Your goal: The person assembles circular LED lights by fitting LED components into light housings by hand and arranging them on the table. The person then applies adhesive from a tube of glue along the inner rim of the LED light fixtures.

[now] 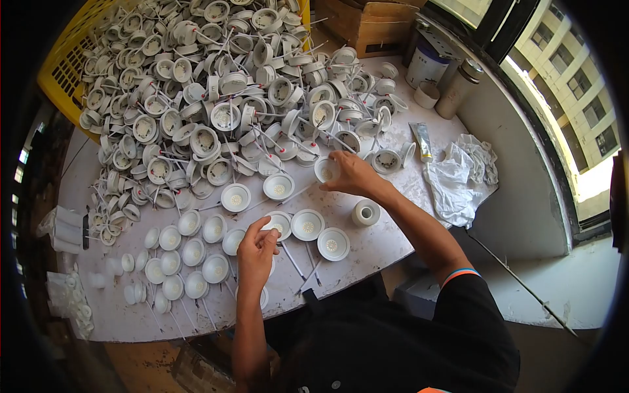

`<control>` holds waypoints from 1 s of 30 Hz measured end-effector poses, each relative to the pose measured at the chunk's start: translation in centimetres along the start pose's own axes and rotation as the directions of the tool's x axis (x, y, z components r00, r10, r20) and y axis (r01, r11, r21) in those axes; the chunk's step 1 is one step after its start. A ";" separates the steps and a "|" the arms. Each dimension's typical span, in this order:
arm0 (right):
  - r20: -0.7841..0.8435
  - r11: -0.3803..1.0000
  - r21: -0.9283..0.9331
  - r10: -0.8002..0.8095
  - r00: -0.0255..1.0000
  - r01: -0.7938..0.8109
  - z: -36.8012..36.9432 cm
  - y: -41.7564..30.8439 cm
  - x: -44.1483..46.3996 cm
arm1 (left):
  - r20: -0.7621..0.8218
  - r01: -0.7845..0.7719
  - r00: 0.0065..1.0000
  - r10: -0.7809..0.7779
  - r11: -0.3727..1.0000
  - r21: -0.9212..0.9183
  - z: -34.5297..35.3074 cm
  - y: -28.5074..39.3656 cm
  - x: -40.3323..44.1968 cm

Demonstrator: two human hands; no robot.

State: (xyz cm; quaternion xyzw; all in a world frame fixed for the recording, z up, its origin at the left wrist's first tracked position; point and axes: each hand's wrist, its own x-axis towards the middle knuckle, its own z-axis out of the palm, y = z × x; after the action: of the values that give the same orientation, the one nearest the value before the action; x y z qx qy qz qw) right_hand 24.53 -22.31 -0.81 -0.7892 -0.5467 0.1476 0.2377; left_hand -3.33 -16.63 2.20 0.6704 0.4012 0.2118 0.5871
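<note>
My right hand (354,175) grips the rim of a round white downlight (325,170) at the front edge of the big heap. My left hand (257,245) is over the arranged lamps, fingers bent and apart, its fingertips by a downlight (280,226) with a ring of LED dots inside. Whether it touches that lamp I cannot tell. Two face-up downlights, one on the left (235,197) and one nearer (279,187), lie between my hands and the heap. Two more, the middle one (307,224) and the right one (333,244), sit right of my left hand.
Rows of downlights (193,251) with trailing wires fill the table's left front. A heap of lamp housings (196,92) spills from a yellow crate (62,82). A white roll (365,213), crumpled white cloth (458,180), a tube (421,141) and a flask (458,88) stand or lie rightward.
</note>
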 end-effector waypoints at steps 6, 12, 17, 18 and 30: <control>-0.006 0.990 -0.139 -0.008 1.000 0.007 1.4 0.0 0.1 | 0.000 0.032 1.000 -0.032 0.999 -0.035 -0.2 -0.5 -0.3; 0.048 0.963 -0.268 -0.020 0.999 0.033 3.0 -0.8 0.0 | 0.001 0.030 1.000 -0.030 0.999 -0.040 -0.3 -0.7 -0.6; 0.008 0.955 -0.295 0.016 1.000 -0.013 3.3 -1.3 -0.4 | 0.000 0.012 1.000 -0.012 0.997 -0.075 -0.5 -1.4 -0.6; 0.038 0.966 -0.257 0.036 0.999 -0.025 3.2 -1.6 -0.6 | -0.009 0.015 1.000 -0.016 0.997 -0.079 -0.5 -1.5 -0.6; -0.316 0.998 -0.012 -0.068 0.946 0.067 -3.0 -1.1 -3.9 | 0.007 0.003 1.000 -0.002 0.996 -0.086 0.2 -0.3 -1.4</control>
State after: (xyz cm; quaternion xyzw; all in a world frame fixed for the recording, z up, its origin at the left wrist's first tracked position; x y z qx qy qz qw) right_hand 23.76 -26.27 2.15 -0.7836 -0.5284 0.0109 0.3265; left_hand -4.10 -17.82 2.11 0.6446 0.3904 0.2260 0.6172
